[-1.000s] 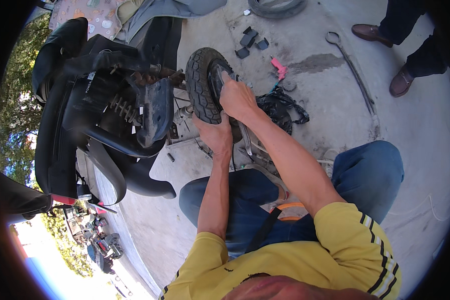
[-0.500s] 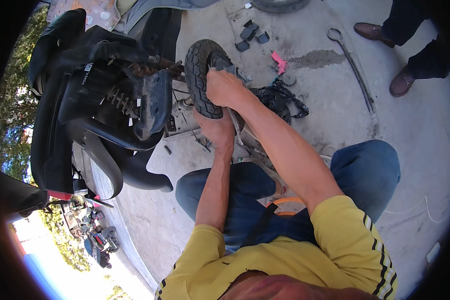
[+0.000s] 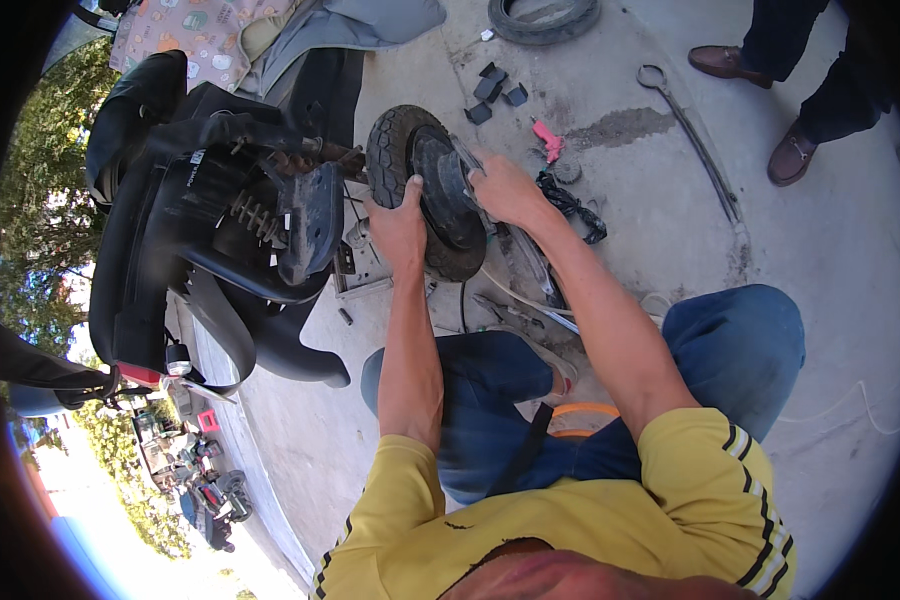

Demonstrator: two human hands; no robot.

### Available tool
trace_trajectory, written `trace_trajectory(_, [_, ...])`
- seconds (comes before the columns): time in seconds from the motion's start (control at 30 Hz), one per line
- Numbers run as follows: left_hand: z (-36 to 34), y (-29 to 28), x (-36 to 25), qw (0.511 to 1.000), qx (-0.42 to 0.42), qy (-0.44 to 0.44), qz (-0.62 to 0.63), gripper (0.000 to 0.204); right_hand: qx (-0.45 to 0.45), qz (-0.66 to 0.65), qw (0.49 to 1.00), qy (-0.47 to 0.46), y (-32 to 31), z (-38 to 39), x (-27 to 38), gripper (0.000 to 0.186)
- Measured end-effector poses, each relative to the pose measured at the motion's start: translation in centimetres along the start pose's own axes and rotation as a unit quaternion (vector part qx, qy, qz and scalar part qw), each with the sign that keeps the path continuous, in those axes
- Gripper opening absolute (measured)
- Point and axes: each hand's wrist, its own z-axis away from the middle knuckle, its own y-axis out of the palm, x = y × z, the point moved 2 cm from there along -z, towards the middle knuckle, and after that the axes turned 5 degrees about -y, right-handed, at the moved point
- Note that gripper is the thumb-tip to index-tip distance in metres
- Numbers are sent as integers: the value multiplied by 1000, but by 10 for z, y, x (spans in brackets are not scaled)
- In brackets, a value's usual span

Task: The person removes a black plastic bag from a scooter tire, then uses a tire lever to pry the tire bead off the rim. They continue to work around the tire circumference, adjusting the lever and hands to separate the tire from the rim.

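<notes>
A small wheel (image 3: 385, 150) with a black treaded tyre and a dark hub stands tilted in front of me, its hub side partly facing me. My left hand (image 3: 400, 232) grips the tyre's left side, thumb on the sidewall and fingers around the tread. My right hand (image 3: 508, 190) is closed at the hub's right side, by a grey metal bar (image 3: 464, 156); its fingers partly hide what they hold. Just left of the wheel lies a black scooter (image 3: 160, 230) tipped on its side, with its coil spring (image 3: 255, 218) showing.
A loose tyre (image 3: 545, 30), dark block-like pieces (image 3: 488, 85), a pink tool (image 3: 547, 142), and a black plastic bag (image 3: 575, 210) lie beyond the wheel. A long wrench (image 3: 690, 140) is at right, near another person's shoes (image 3: 792, 155). Loose tools (image 3: 510, 312) lie near my foot.
My hands have moved apart: the left now holds the tyre's left side, the right has shifted right to the hub. The wheel has turned, showing more of its hub.
</notes>
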Motion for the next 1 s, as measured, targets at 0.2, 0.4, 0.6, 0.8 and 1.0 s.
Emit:
trace_trajectory(0.2, [59,14,54,992,-93,50,72,86,46,-24,998,32,24,0,3,50])
trace_trajectory(0.4, [20,9,79,950,31,-109,292,87,37,-32,998,42,49,-23,20,52])
trace_trajectory(0.6, [19,16,65,941,1,-148,303,78,57,31,996,53,55,-38,37,41])
trace_trajectory(0.8, [23,17,55,968,-1,-116,224,80,86,45,995,29,52,-43,47,36])
trace_trajectory(1.0, [11,20,81,965,-31,-86,246,72,83,38,995,-33,62,-33,21,36])
